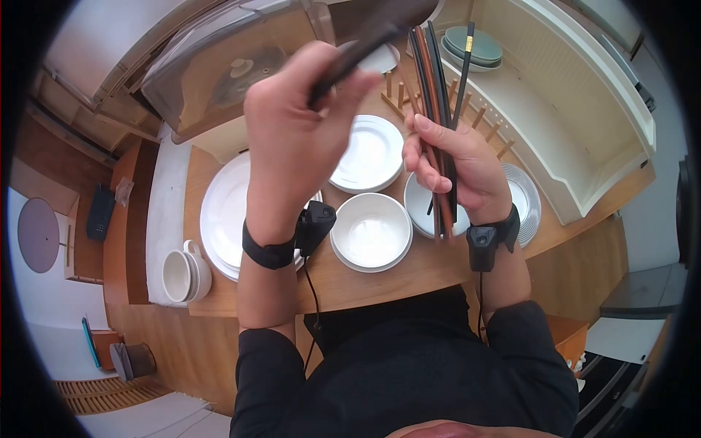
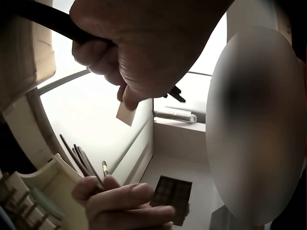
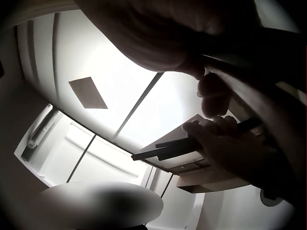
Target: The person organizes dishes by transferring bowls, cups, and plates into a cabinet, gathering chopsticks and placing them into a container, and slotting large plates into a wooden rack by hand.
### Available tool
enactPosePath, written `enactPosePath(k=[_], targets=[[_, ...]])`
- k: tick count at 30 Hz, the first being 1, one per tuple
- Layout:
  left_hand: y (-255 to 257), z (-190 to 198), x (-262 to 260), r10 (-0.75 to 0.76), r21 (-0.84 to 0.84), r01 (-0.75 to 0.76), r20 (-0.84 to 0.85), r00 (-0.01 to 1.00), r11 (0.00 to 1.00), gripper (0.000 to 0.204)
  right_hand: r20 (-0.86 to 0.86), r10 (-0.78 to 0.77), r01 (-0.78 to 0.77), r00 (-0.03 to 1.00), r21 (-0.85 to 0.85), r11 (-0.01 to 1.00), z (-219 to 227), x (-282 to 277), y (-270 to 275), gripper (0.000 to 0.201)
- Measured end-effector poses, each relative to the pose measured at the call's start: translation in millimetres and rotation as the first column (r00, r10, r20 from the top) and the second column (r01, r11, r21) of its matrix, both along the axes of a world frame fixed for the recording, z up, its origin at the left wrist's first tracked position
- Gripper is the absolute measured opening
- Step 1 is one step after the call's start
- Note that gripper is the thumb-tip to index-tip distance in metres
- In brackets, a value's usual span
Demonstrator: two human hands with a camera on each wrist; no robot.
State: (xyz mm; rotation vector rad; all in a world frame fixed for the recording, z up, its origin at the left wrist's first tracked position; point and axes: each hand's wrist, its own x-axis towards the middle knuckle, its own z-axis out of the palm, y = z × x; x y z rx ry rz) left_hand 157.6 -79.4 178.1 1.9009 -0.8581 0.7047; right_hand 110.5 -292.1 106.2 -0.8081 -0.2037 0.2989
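Head view: my left hand (image 1: 296, 128) curls round dark tools (image 1: 358, 55), right hand (image 1: 471, 164) round chopsticks (image 1: 428, 80); gold-banded stick (image 1: 465, 66) leans, might slip.

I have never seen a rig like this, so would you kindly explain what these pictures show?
There is no machine here, only two bare hands. The widest picture comes from a camera worn on the head, looking down; the other two come from cameras strapped to the wrists. The left hand grips a long dark object, too blurred to name. The right hand holds a bunch of chopsticks, brown and black. On the wooden table are white plates, bowls and cups. At the back right, a cream box holds green plates.
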Motion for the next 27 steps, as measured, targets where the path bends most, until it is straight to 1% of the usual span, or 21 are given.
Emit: enactPosePath(k=[1,3,4,5,6,9,10,11,12,13,15,17,18,19,20,21,22,23,25,26,27], targets=[[-2.3,-2.1,1.6,0.001,-0.002,-0.001,-0.001,1.000,1.000,0.006,-0.002,0.041,-0.041,0.999,0.046,0.998,-0.1,0.1,-0.7,0.028],[-10.9,-7.2,6.2,-0.054,0.189,-0.006,0.313,0.948,0.982,0.016,-0.001,0.084,-0.084,0.996,0.090,0.992,-0.9,0.1,-2.7,0.030],[-14.6,-8.3,2.3,-0.051,0.212,-0.015,0.303,0.951,0.977,0.027,0.035,0.146,-0.148,0.989,0.084,0.985,-2.1,-0.7,-4.4,0.032],[-17.4,-10.9,-2.0,-0.012,0.335,-0.108,0.337,0.941,0.936,0.024,0.070,0.209,-0.214,0.975,0.074,0.974,-3.9,-1.2,-5.6,0.034],[-18.2,-11.6,-3.5,-0.011,0.364,-0.124,0.347,0.938,0.923,0.021,0.061,0.251,-0.257,0.966,0.144,0.956,-7.9,-2.2,-6.2,0.037],[-17.5,-13.7,-1.4,-0.003,0.387,-0.152,0.373,0.928,0.909,0.017,0.059,0.280,-0.286,0.958,0.162,0.944,-9.4,-2.1,-4.5,0.039],[-16.6,-14.2,-0.1,0.002,0.382,-0.164,0.390,0.921,0.910,0.015,0.059,0.279,-0.285,0.958,0.164,0.944,-7.1,-3.1,-5.1,0.039],[-15.3,-12.7,0.2,0.001,0.382,-0.163,0.390,0.921,0.909,0.015,0.051,0.231,-0.234,0.972,0.093,0.968,-2.3,-4.4,-6.8,0.040],[-13.4,-9.9,0.2,0.049,0.377,-0.215,0.404,0.913,0.901,0.015,0.047,0.181,-0.183,0.982,0.022,0.983,0.6,-4.8,-8.9,0.041],[-10.5,-7.6,1.0,0.097,0.370,-0.268,0.419,0.903,0.889,0.015,0.048,0.182,-0.183,0.982,0.021,0.983,1.1,-3.0,-12.9,0.041],[-2.2,-4.9,6.1,0.129,0.354,-0.282,0.398,0.908,0.892,0.009,-0.009,0.078,-0.078,0.997,-0.020,0.997,2.3,1.6,-22.0,0.042],[3.1,-2.7,9.0,0.070,0.086,-0.072,0.026,0.997,0.994,0.010,-0.014,0.041,-0.042,0.999,-0.031,0.999,4.7,1.7,-23.6,0.041],[6.6,-1.4,10.4,0.071,0.086,-0.073,0.027,0.997,0.994,0.010,0.025,0.000,0.002,1.000,-0.049,0.999,3.5,2.4,-23.0,0.039],[10.7,0.2,11.6,-0.042,-0.025,0.038,-0.209,0.977,0.999,0.013,0.065,-0.041,0.045,0.997,-0.066,0.997,3.1,3.2,-22.0,0.037],[15.5,2.0,13.1,-0.175,-0.159,0.118,-0.418,0.891,0.980,0.018,0.067,-0.038,0.042,0.997,-0.065,0.997,4.0,3.0,-19.4,0.037],[21.3,3.5,14.7,-0.317,-0.304,0.160,-0.584,0.747,0.939,0.023,0.051,-0.040,0.043,0.998,-0.063,0.997,5.2,1.7,-14.9,0.035],[29.1,4.2,17.5,-0.492,-0.424,0.262,-0.646,0.584,0.867,0.025,0.034,-0.040,0.043,0.999,-0.062,0.997,6.1,0.7,-10.6,0.032],[27.8,3.4,17.1,-0.489,-0.423,0.258,-0.645,0.588,0.869,0.025,0.037,-0.035,0.037,0.999,-0.062,0.997,6.6,0.3,-6.5,0.032],[20.2,-0.6,15.1,-0.587,-0.531,0.291,-0.560,0.585,0.796,0.025,0.068,-0.074,0.081,0.995,-0.106,0.991,6.7,-0.8,0.2,0.030],[18.6,-2.3,16.5,-0.675,-0.601,0.338,-0.517,0.527,0.724,0.022,0.069,-0.068,0.076,0.995,-0.107,0.991,6.6,-1.2,1.7,0.030],[17.3,-2.3,15.4,-0.673,-0.601,0.336,-0.515,0.531,0.725,0.022,0.083,-0.065,0.072,0.994,-0.086,0.994,6.6,-1.6,2.7,0.028]])
